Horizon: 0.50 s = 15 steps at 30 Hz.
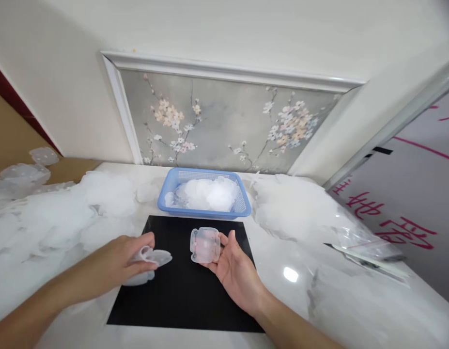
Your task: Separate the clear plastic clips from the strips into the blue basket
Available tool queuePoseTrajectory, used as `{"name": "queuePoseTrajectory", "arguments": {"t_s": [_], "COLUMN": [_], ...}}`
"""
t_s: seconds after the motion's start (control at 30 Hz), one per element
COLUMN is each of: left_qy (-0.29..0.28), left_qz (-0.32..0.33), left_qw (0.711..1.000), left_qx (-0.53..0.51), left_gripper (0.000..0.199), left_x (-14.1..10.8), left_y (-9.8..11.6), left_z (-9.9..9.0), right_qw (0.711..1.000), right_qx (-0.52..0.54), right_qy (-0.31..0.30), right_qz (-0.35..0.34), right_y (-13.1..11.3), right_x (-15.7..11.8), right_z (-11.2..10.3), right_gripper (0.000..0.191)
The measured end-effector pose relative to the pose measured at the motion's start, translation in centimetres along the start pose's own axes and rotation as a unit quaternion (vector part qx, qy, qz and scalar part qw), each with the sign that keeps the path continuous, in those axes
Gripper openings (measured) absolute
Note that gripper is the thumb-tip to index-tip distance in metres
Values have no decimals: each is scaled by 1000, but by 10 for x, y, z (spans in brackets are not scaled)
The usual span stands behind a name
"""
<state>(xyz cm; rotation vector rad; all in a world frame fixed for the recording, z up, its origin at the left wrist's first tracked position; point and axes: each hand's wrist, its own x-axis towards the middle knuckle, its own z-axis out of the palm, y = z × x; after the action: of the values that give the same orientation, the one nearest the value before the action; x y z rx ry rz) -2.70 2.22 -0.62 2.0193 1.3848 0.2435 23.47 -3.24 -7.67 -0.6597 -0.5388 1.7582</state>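
Over the left part of a black mat [188, 300], my left hand [131, 259] pinches several thin translucent plastic pieces [159, 257] between thumb and fingers. My right hand [233, 266] is palm up above the mat's right side. A squarish clear plastic piece [205, 245] with small tabs rests on its fingers, and the thumb stands away from it. Just behind the mat sits a blue basket [204, 213] holding a heap of whitish translucent pieces [209, 194].
Large piles of translucent pieces [53, 218] cover the left side, some on cardboard [75, 169]. More piles [293, 206] lie at the right, beside clear plastic bags [365, 242]. A wall with a framed floral panel [220, 121] rises behind; a whiteboard [409, 194] stands right.
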Motion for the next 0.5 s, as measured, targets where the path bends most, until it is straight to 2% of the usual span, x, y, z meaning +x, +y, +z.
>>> {"name": "queuePoseTrajectory", "arguments": {"t_s": [0.1,0.23,0.37,0.5], "left_qy": [-78,-115,-76,-16], "left_qz": [-29,-39,-38,-22], "left_qw": [996,988,994,999], "left_qx": [-15,-98,-71,-19], "left_gripper": [28,35,26,18], "left_x": [4,17,28,31], "left_y": [14,23,32,36], "left_z": [18,35,42,48], "right_qw": [1000,1000,998,997], "right_qx": [8,10,-5,-33], "right_qy": [3,11,10,24], "right_qz": [-12,-25,-56,-69], "right_y": [-1,-2,-4,-6], "right_x": [0,0,-1,-2], "right_z": [1,3,1,-2], "right_gripper": [53,44,31,35]}}
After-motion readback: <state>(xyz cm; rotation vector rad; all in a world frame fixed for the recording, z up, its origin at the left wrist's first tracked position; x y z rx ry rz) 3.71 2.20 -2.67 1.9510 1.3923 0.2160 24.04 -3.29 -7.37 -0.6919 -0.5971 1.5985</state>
